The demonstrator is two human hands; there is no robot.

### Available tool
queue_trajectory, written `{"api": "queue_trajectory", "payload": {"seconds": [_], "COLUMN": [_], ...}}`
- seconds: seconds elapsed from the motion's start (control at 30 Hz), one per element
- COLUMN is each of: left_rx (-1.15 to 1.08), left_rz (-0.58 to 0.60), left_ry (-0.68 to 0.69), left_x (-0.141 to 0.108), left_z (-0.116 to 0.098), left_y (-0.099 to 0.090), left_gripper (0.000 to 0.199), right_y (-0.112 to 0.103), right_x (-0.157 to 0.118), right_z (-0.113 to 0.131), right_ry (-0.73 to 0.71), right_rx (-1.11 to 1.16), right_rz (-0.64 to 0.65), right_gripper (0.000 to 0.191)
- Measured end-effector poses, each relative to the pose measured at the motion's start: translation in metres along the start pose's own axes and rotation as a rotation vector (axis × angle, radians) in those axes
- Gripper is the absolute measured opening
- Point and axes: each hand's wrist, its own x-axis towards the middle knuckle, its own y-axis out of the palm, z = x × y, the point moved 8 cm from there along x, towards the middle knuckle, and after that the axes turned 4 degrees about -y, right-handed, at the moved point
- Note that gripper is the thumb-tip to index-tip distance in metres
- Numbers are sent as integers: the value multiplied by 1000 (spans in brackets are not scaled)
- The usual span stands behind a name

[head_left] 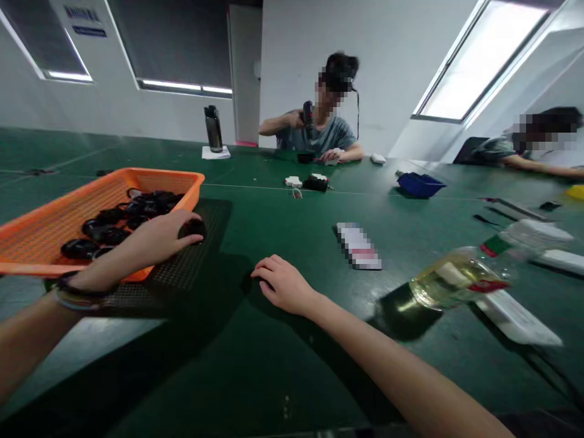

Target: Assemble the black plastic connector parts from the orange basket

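Note:
My left hand [171,234], with bands around its wrist, is closed on a small black rounded part [195,229] by the right edge of an orange plastic basket [199,190]. Inside the basket lie several similar black parts [107,234], some with loops that look like cord; their exact kind is hard to make out. My right hand [283,285] rests on the green table [255,377], fingers loosely bent and thumb apart, with nothing visible in it. A dark shadow lies at its fingertips.
A bottle of yellowish liquid [438,286], a white power strip [515,319] and a blurred phone-like object [359,246] are on the right. Farther off are a blue bin [418,185] and a dark bottle [213,129]. Across the table a person [292,131] holds a power tool [308,117].

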Motion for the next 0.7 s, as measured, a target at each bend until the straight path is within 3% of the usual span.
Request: {"api": "queue_trajectory", "payload": {"seconds": [0.23,0.33,0.4,0.53,0.7], "left_rx": [23,-13,-55,-169,-269], "left_rz": [49,34,5,-71,-20], "left_ry": [17,31,99,313,475], "left_x": [-7,-9,-9,-2,20], "left_z": [7,-4,-24,-84,-151], "left_y": [0,-4,-7,-9,19], "left_gripper": [53,49,46,38,31], "right_y": [-2,-4,-3,7,31], "right_x": [2,1,3,5,2], "right_z": [1,3,9,38,63], "right_ry": [1,-20,-64,-203,-274], "right_rx": [11,6,-8,-51,-97], "right_rz": [0,-10,-14,19,170], "right_gripper": [24,24,21,20,12]}}
